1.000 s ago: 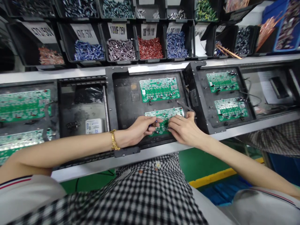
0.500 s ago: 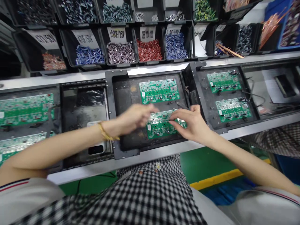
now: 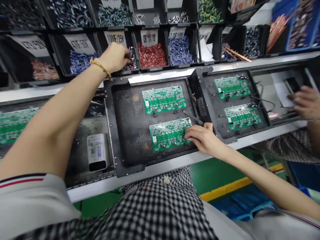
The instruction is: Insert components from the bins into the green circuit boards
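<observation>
My left hand (image 3: 116, 57) reaches into the bin labelled 100UF/25V, over its small cylindrical capacitors (image 3: 132, 60). Its fingers are bent and drawn together; the tips are partly hidden, so what they hold is unclear. At the right end of the lower green circuit board (image 3: 166, 135), my right hand (image 3: 201, 137) is closed in a pinch against the board, and anything between its fingertips is too small to make out. A second green circuit board (image 3: 163, 99) lies above it in the same black tray (image 3: 125, 133).
Bins of red parts (image 3: 151, 56) and blue parts (image 3: 181, 50) stand behind the tray. To the right, another tray holds two circuit boards (image 3: 232, 87). A co-worker's hand (image 3: 307, 101) is at the far right. A white box (image 3: 97, 150) lies left of the tray.
My left hand has moved from above the lower board up and left to the capacitor bin. My right hand stays at the board's right end. A co-worker's hand has appeared at the right.
</observation>
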A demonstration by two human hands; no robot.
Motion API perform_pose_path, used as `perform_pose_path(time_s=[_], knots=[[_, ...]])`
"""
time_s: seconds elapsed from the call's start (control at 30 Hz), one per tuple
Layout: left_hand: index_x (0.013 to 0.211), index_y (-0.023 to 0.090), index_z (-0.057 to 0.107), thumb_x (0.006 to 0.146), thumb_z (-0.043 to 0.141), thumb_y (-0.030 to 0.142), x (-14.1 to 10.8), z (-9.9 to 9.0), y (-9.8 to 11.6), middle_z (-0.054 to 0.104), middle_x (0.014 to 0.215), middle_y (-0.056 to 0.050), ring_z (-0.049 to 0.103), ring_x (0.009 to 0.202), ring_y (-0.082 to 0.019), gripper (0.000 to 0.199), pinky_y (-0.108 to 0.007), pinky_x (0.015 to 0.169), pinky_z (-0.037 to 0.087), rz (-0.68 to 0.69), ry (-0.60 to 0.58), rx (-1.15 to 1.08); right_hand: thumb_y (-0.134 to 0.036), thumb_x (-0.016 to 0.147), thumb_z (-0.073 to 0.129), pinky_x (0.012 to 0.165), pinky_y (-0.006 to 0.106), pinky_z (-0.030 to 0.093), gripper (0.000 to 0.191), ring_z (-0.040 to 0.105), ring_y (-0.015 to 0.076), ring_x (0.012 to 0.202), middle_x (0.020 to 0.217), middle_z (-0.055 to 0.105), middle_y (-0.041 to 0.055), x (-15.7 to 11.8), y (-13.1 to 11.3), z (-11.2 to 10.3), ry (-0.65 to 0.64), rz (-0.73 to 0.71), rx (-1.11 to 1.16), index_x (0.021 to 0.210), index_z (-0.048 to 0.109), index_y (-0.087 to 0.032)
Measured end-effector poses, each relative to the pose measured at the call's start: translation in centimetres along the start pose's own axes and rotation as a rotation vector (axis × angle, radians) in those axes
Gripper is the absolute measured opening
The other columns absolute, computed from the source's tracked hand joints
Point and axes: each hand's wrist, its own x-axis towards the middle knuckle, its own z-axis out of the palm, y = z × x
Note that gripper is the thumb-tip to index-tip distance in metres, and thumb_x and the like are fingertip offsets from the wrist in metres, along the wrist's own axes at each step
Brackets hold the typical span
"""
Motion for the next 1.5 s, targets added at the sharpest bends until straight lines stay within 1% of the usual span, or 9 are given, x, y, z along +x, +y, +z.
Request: perform_pose_path(time_s=[0.13, 0.33, 0.53, 0.67, 0.8, 0.93, 1.07, 1.23, 1.5], knots=[[0.081, 0.011, 0.053, 0.088, 0.045, -0.002, 1.8, -0.4, 0.6, 0.045, 0.059, 0.007, 0.026, 0.067, -0.008, 0.017, -0.012, 0.057, 0.02, 0.357, 0.211, -0.142, -0.006, 0.084, 0.04, 0.071, 0.032, 0.019, 0.024, 0.058, 0.0162, 0.094, 0.097, 0.066, 0.0019, -0.2, 0.3, 0.1, 0.009, -0.004, 0.027, 0.087, 0.059, -0.02], [0.069, 0.015, 0.04, 0.096, 0.004, 0.009, 1.0, -0.5, 2.4, 0.032, 0.054, 0.003, 0.019, 0.057, -0.006, 0.046, -0.017, 0.055, 0.015, 0.229, 0.124, -0.525, -0.008, 0.086, 0.038, 0.071, 0.033, 0.019, 0.024, 0.058, 0.0162, 0.093, 0.097, 0.066, 0.0023, -0.5, 0.7, 0.6, 0.037, -0.028, 0.038, 0.089, 0.059, -0.02], [0.058, 0.017, 0.028, 0.098, 0.013, 0.017, -1.1, 1.9, 3.1, 0.031, 0.047, 0.007, 0.007, 0.05, -0.004, 0.043, -0.016, 0.049, 0.007, 0.305, 0.053, -0.798, -0.003, 0.085, 0.037, 0.07, 0.033, 0.019, 0.027, 0.057, 0.0148, 0.09, 0.097, 0.066, 0.0005, -0.6, 1.1, 0.7, 0.063, -0.109, -0.013, 0.089, 0.057, -0.02], [0.062, 0.016, 0.036, 0.096, 0.023, 0.013, -3.9, 7.2, 1.3, 0.038, 0.051, 0.006, 0.011, 0.046, -0.003, 0.036, -0.016, 0.047, 0.005, 0.135, -0.037, -0.706, -0.003, 0.088, 0.034, 0.07, 0.034, 0.02, 0.029, 0.057, 0.015, 0.093, 0.097, 0.066, 0.0011, -0.5, 1.4, 0.8, 0.06, -0.194, -0.065, 0.092, 0.057, -0.02], [0.071, 0.011, 0.05, 0.094, 0.03, 0.017, -8.4, 12.8, -4.0, 0.041, 0.055, 0.002, 0.021, 0.041, -0.002, 0.031, -0.018, 0.043, 0.006, -0.128, -0.097, -0.574, -0.002, 0.09, 0.031, 0.07, 0.034, 0.021, 0.032, 0.057, 0.0166, 0.097, 0.098, 0.067, 0.004, -0.6, 1.4, 0.9, 0.07, -0.267, -0.185, 0.093, 0.058, -0.018], [0.07, 0.01, 0.055, 0.093, 0.034, 0.029, -12.7, 16.3, -8.9, 0.035, 0.054, 0.002, 0.021, 0.038, -0.002, 0.036, -0.019, 0.039, 0.009, -0.346, -0.213, -0.392, -0.018, 0.091, 0.044, 0.071, 0.033, 0.022, 0.015, 0.06, 0.0155, 0.078, 0.087, 0.069, 0.0029, -0.3, 0.5, -0.1, 0.088, -0.131, -0.151, 0.085, 0.058, -0.018], [0.071, 0.011, 0.053, 0.093, 0.033, 0.032, -14.7, 17.9, -10.5, 0.034, 0.053, 0.004, 0.02, 0.038, -0.002, 0.037, -0.017, 0.038, 0.013, -0.332, -0.228, -0.338, -0.026, 0.088, 0.053, 0.073, 0.033, 0.024, 0.009, 0.061, 0.0139, 0.073, 0.085, 0.07, 0.001, 1.0, -1.5, -1.3, 0.223, -0.016, 0.022, 0.086, 0.059, -0.019], [0.069, 0.014, 0.042, 0.093, 0.035, 0.029, -15.2, 19.1, -9.9, 0.036, 0.054, 0.005, 0.023, 0.039, -0.002, 0.029, -0.015, 0.039, 0.016, -0.28, -0.189, -0.421, -0.021, 0.086, 0.051, 0.074, 0.033, 0.022, 0.008, 0.059, 0.0124, 0.07, 0.082, 0.069, -0.0013, 2.6, -3.2, -1.8, 0.321, -0.085, 0.009, 0.085, 0.059, -0.019], [0.084, 0.007, 0.054, 0.09, 0.04, 0.008, -15.1, 19.0, -9.8, 0.049, 0.067, -0.001, 0.042, 0.048, -0.002, 0.015, -0.014, 0.044, 0.028, -0.44, -0.192, -0.454, -0.02, 0.087, 0.044, 0.069, 0.032, 0.017, 0.015, 0.055, 0.0168, 0.075, 0.087, 0.065, 0.0044, 4.1, 2.1, -1.4, 0.173, -0.034, -0.23, 0.08, 0.056, -0.015]])
